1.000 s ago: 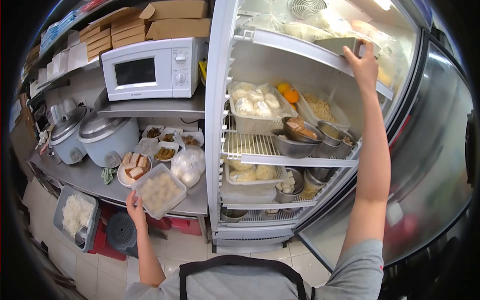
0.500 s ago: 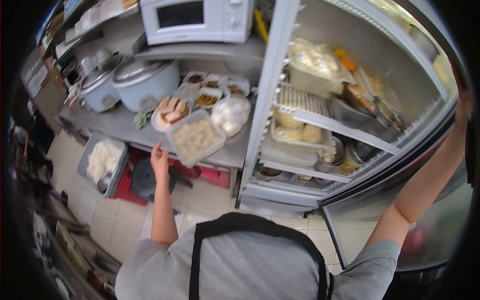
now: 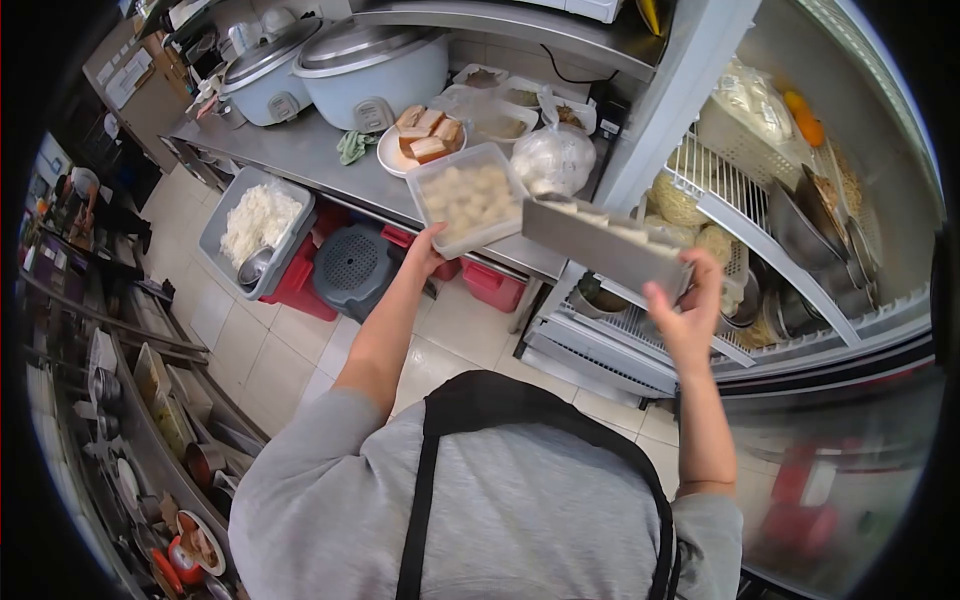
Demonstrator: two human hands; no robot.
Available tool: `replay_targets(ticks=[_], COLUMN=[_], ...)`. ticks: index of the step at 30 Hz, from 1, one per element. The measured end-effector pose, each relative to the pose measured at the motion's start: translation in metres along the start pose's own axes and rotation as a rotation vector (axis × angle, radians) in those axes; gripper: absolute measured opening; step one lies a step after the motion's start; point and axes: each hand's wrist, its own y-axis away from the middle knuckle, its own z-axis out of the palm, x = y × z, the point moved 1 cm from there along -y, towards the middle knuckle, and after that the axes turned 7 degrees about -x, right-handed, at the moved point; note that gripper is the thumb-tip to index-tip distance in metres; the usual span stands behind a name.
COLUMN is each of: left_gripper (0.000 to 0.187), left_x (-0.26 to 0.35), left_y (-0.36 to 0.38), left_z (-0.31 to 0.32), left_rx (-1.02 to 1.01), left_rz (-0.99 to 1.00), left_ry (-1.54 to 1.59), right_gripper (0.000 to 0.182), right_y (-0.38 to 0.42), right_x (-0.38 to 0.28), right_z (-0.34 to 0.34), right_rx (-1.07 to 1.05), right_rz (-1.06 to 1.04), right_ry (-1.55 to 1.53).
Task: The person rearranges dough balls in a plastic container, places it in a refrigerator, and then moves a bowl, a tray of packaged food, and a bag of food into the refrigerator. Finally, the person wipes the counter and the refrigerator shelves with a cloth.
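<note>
My left hand (image 3: pixel 428 248) grips the near left corner of a clear plastic container (image 3: pixel 447 243) at the counter's front edge. Pale round balls (image 3: pixel 467 198) fill it. In my right hand (image 3: pixel 692 305) is a rectangular metal tray (image 3: pixel 600 243), held by its right end in front of the fridge shelves. White pieces show along its top edge; the rest of its contents is hidden. Beside the container are a plate of browned, pale-sided blocks (image 3: pixel 430 132) and a knotted plastic bag of white food (image 3: pixel 553 160).
The open fridge (image 3: pixel 690 85) holds baskets and metal bowls. Two rice cookers (image 3: pixel 375 75) stand on the counter (image 3: pixel 290 160). Below are a grey tub of white food (image 3: pixel 210 235), a grey stool (image 3: pixel 352 268) and a red box (image 3: pixel 493 287). Another person (image 3: pixel 88 200) is at far left.
My right hand has come from the fridge door side and now holds the metal tray. My left hand has closed on the plastic container. The view has shifted, showing more floor.
</note>
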Motion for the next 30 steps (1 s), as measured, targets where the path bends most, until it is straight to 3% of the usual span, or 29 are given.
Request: replay_targets(ticks=[1, 4, 9, 14, 17, 21, 24, 26, 30], left_gripper=[0.059, 0.054, 0.037, 0.034, 0.029, 0.028, 0.028, 0.029, 0.035], left_x=[0.007, 0.013, 0.014, 0.003, 0.003, 0.017, 0.022, 0.028, 0.044], left_y=[0.002, 0.018, 0.084, 0.159, 0.195, 0.234, 0.247, 0.249, 0.245], left_z=[0.006, 0.005, -0.052, -0.115, -0.134, -0.107, -0.093, -0.087, -0.073], left_rx=[-0.012, -0.040, 0.030, 0.092, 0.152, 0.219, 0.230, 0.224, 0.163], left_rz=[-0.004, 0.015, 0.010, 0.046, 0.088, 0.135, 0.150, 0.155, 0.186], left_ry=[0.068, 0.082, 0.120, 0.095, 0.048, 0.090, 0.146, 0.174, 0.172], right_gripper=[0.048, 0.048, 0.048, 0.045, 0.042, 0.041, 0.043, 0.048, 0.052], right_y=[0.005, 0.021, 0.028, -0.005, -0.036, -0.073, -0.092, -0.101, -0.104], right_x=[0.010, 0.036, 0.072, 0.125, 0.174, 0.214, 0.241, 0.257, 0.241], right_z=[0.005, 0.015, 0.034, 0.094, 0.144, 0.206, 0.238, 0.248, 0.239], right_rx=[0.006, 0.019, 0.015, -0.022, 0.061, 0.146, 0.174, 0.083, 0.016], right_rz=[-0.088, -0.032, 0.018, 0.093, -0.025, -0.063, 0.053, 0.240, 0.193], right_ry=[0.279, 0.504, 0.516, 0.367, 0.332, 0.376, 0.328, 0.376, 0.389])
